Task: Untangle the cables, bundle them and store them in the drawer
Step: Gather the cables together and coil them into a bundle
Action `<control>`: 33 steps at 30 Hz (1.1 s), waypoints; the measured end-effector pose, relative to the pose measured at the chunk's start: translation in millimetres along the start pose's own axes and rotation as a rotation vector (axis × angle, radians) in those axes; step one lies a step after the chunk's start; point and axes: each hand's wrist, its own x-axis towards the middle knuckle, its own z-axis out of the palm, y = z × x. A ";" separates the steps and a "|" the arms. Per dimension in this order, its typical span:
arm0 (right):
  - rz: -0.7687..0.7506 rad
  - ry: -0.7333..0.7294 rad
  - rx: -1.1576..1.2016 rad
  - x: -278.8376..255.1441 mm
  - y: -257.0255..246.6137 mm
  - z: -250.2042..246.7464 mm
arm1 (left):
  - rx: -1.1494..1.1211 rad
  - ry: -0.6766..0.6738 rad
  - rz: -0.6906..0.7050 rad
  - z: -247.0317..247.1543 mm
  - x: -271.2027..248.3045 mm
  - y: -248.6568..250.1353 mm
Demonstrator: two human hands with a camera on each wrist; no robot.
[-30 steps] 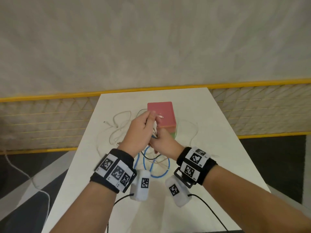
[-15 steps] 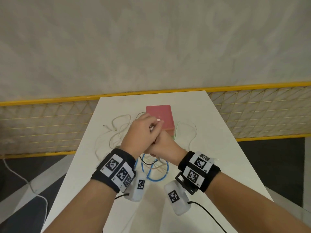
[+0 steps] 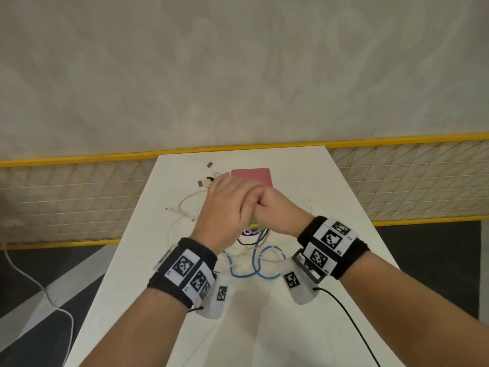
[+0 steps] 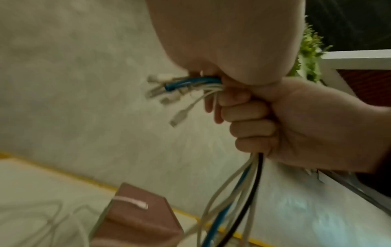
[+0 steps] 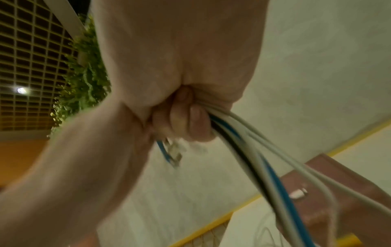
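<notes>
The right hand (image 3: 277, 213) holds a fist-tight grip on the cables (image 4: 239, 188) just behind their plug ends, seemingly to align them for bundling, while the left hand (image 3: 227, 207) cups over it, its grip unclear, above the surface (image 3: 330, 207) by the closed pink drawer box (image 3: 251, 174), contents unseen.

Joined hands (image 3: 254, 207) above blue cable (image 3: 255, 271)

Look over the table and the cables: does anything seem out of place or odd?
Yes. A white cable lies loose on the table, apart from the bunch of cables gripped by the right hand with the left hand against it. Nothing looks damaged.
</notes>
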 end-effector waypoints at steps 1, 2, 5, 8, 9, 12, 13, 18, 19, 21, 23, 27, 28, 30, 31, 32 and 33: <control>-0.012 -0.021 -0.035 3.0 -1.5 -3.6 | -0.056 -0.049 -0.050 2.0 -0.6 0.4; -0.020 -0.043 -0.055 4.5 -3.0 -7.8 | -0.091 -0.065 -0.096 2.6 0.1 -1.2; -0.018 -0.095 0.031 8.7 2.3 -15.9 | -0.097 -0.016 -0.246 -4.1 9.1 -10.2; 0.002 -0.079 0.063 9.3 15.0 -22.6 | -0.151 0.172 -0.397 -20.9 22.1 -25.8; 0.009 -0.083 0.055 8.6 19.6 -23.4 | -0.186 0.242 -0.443 -27.0 25.0 -32.4; 0.013 -0.104 0.003 9.3 29.9 -19.9 | -0.263 0.394 -0.605 -41.5 25.4 -50.9; 0.011 -0.104 -0.026 11.3 31.3 -17.8 | -0.256 0.378 -0.655 -42.3 22.7 -55.3; -0.042 -0.112 -0.112 22.9 21.2 -2.1 | 0.071 0.253 -0.462 -32.2 6.5 -52.3; -0.059 -0.133 -0.154 26.9 18.5 2.9 | 0.044 0.221 -0.342 -27.1 6.7 -43.3; -0.101 -0.167 -0.221 32.4 7.5 11.2 | -0.016 0.049 -0.255 -15.9 3.7 -23.5; -0.140 -0.174 -0.190 36.8 2.3 10.4 | -0.063 -0.057 -0.373 -7.2 -0.6 -17.6; -0.142 -0.262 -0.181 34.5 3.7 -8.2 | -0.003 -0.001 -0.516 -11.6 -6.2 -37.8; -0.120 -0.276 -0.200 32.0 10.5 -14.9 | -0.041 0.053 -0.553 -15.8 -5.7 -44.5; -0.057 -0.278 -0.235 28.2 29.0 -25.0 | -0.156 0.161 -0.639 -24.7 -3.5 -55.6; -0.026 -0.271 -0.247 26.5 37.6 -27.9 | -0.200 0.205 -0.678 -27.2 -2.8 -60.0; -0.008 -0.264 -0.258 24.5 43.8 -29.2 | -0.232 0.238 -0.711 -29.1 -2.5 -62.6; 0.008 -0.253 -0.268 23.4 47.8 -29.1 | -0.245 0.250 -0.733 -29.3 -2.9 -64.1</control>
